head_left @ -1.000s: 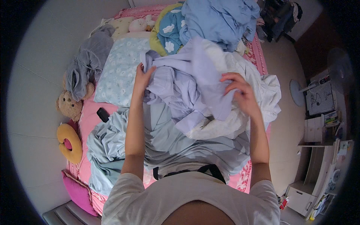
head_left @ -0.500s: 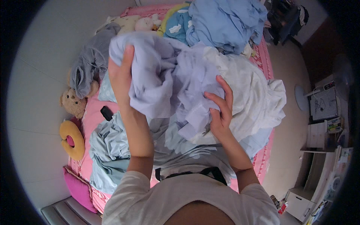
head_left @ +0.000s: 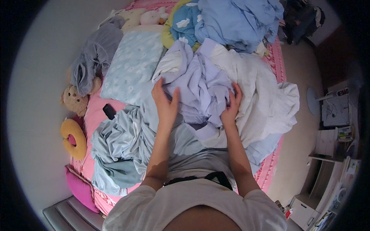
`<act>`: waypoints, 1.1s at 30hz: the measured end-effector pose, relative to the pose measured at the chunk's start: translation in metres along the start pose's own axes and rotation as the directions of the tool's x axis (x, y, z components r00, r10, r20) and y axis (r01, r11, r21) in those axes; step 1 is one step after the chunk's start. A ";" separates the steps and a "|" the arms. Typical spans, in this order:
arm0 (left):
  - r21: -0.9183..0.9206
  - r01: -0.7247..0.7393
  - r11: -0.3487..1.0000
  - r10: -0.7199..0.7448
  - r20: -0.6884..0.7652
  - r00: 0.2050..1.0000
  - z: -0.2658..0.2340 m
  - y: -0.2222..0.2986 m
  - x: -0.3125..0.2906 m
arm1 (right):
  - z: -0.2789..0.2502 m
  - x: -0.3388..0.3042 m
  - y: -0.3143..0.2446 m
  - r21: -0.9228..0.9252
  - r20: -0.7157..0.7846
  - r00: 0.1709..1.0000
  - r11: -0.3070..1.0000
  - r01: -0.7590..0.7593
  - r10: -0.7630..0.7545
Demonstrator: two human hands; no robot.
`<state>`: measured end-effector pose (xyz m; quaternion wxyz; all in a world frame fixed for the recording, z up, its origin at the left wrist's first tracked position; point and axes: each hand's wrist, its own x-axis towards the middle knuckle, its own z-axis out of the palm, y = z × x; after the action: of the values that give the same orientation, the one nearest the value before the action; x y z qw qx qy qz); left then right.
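A crumpled lavender cloth (head_left: 200, 84) with a white lining lies bunched in front of me on the bed. At its left edge my left hand (head_left: 165, 103) rests with thumb and fingers apart, the fingertips touching the fabric. On the opposite side my right hand (head_left: 231, 107) has its fingers curled round a fold of the same cloth; its thumb is partly hidden. White fabric (head_left: 262, 92) spreads out to the right of the bundle, partly beneath it. Pale blue-green bedding (head_left: 119, 134) lies rumpled to the left of my left forearm.
A light blue patterned pillow (head_left: 133, 65) and a teddy bear (head_left: 74, 101) lie at the left. Near them are a small black object (head_left: 109, 111) and a yellow neck pillow (head_left: 73, 139). A blue bedding heap (head_left: 239, 23) sits at the far side. Shelves (head_left: 331, 142) stand right.
The lavender cloth has come down from my raised hands onto the bed. My left hand has moved down and right, from gripping it to lying open, which uncovers the patterned pillow.
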<state>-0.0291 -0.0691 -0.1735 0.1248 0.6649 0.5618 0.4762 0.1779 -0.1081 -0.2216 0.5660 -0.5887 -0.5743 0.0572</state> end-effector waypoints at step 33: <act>-0.901 0.423 0.100 -0.106 0.413 0.904 -0.015 0.099 -0.014 | -0.036 0.019 -0.111 0.365 0.317 0.948 0.917 -0.159 0.038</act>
<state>0.0233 -0.1198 -0.1029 0.6759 0.3623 0.2083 0.6071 0.1420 -0.1484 -0.1165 0.5723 -0.4783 -0.6008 0.2876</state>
